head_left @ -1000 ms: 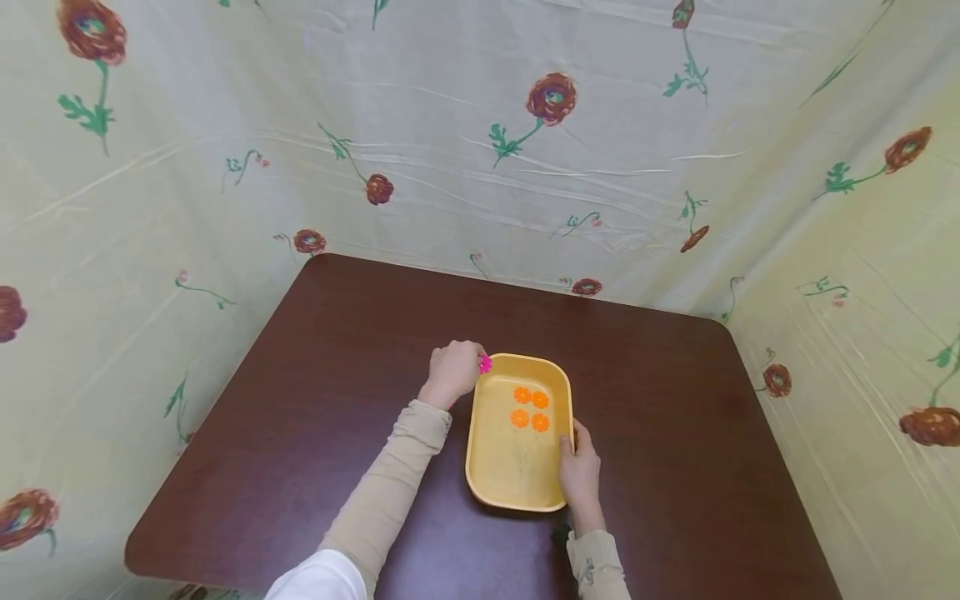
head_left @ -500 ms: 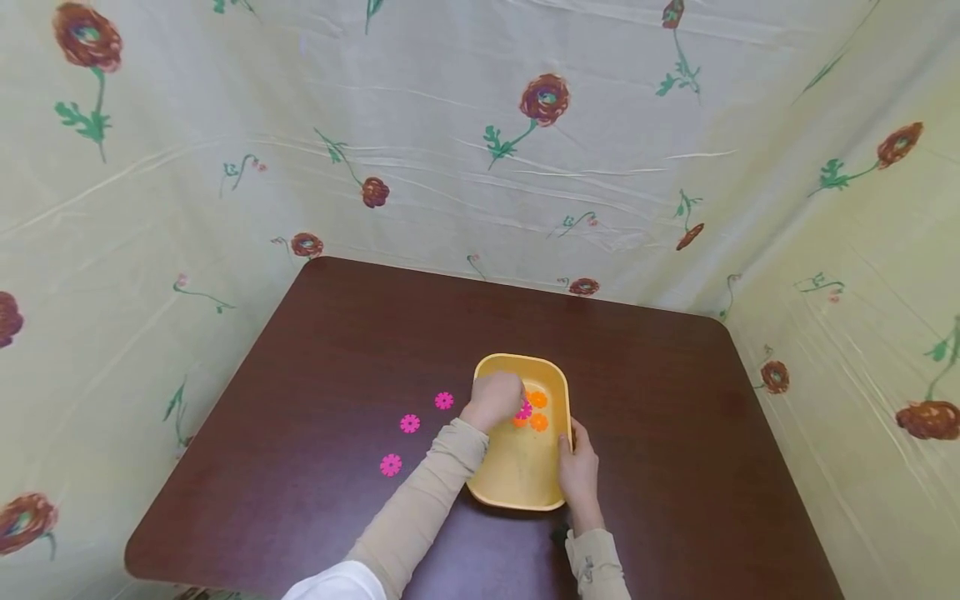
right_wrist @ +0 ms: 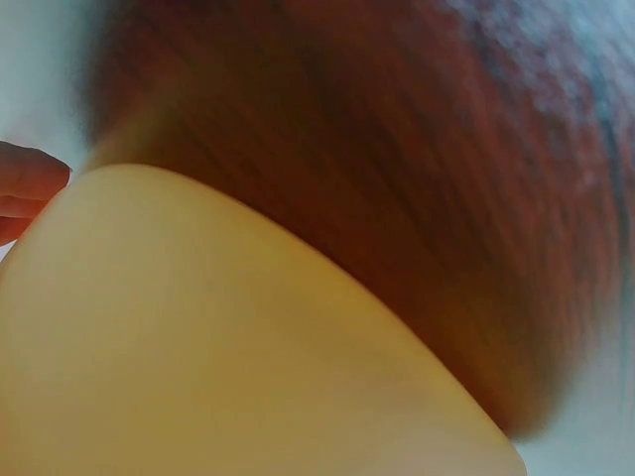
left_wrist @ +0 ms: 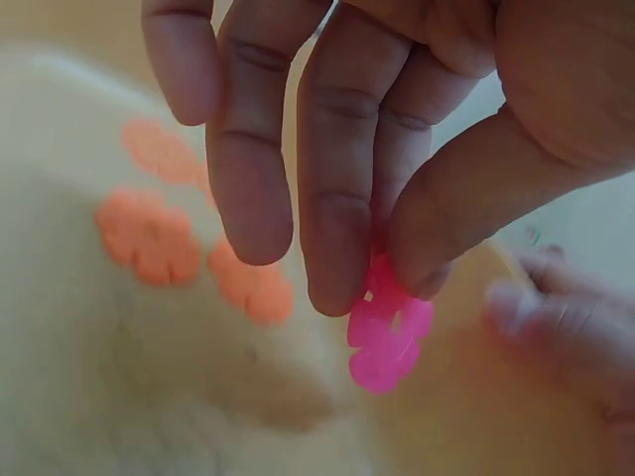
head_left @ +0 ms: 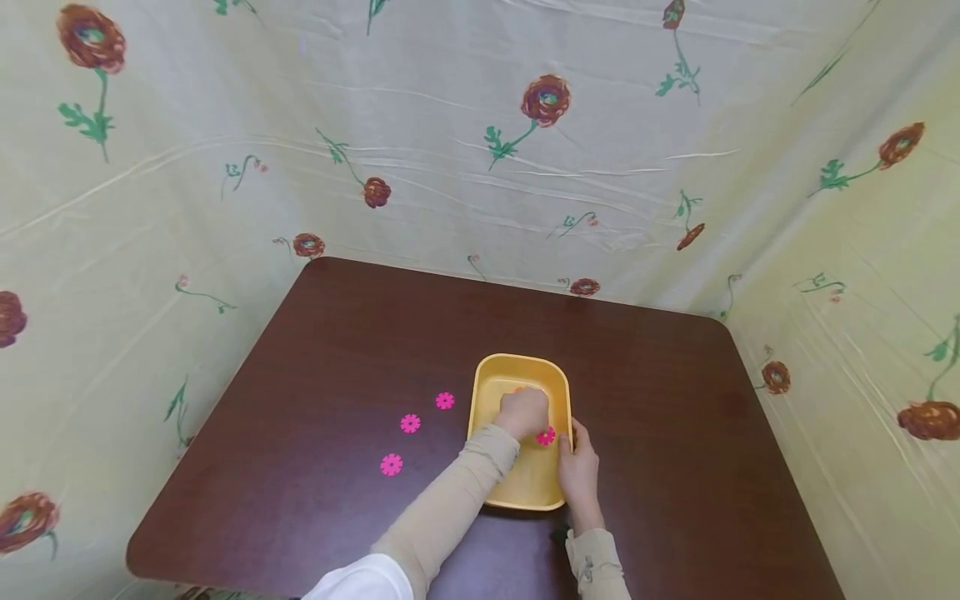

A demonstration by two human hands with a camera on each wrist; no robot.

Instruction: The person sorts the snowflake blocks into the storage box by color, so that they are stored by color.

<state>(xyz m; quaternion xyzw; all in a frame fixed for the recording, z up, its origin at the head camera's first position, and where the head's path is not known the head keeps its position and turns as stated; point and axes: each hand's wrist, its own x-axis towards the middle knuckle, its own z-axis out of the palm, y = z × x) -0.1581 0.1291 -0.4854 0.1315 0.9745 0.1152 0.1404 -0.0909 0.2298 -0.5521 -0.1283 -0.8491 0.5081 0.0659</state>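
Left hand (head_left: 523, 412) hangs over the yellow tray (head_left: 517, 492), inside its walls, and pinches a pink flower piece (head_left: 545, 436) between thumb and fingertips; left wrist view shows the pink flower piece (left_wrist: 387, 327) dangling below the fingers (left_wrist: 332, 228), flat face toward the camera, clear of the tray floor as far as can be told. From the hand the piece sits at about 4 o'clock, close to the tray's right wall. Orange flower pieces (left_wrist: 149, 233) lie on the tray floor at 12 o'clock from the hand in the head view, mostly hidden under it; three show in the wrist view, bunched together. Right hand (head_left: 577, 462) grips the tray's right rim at 3 o'clock, thumb hooked over the edge, just beside the pink piece, so the left hand is the one on the piece and the right only steadies the tray. Tray's long axis runs 12 to 6 o'clock; bare floor lies toward 6 o'clock, nearer the person. Three more pink pieces (head_left: 409, 423) lie loose on the tabletop (head_left: 337, 333) at 9 o'clock of the tray, apart from each other and from the tray wall. Tabletop edges are well away on all sides; flowered cloth (head_left: 480, 125) hangs behind at 12 o'clock. Right wrist view shows only the blurred tray wall (right_wrist: 198, 347) and a fingertip.
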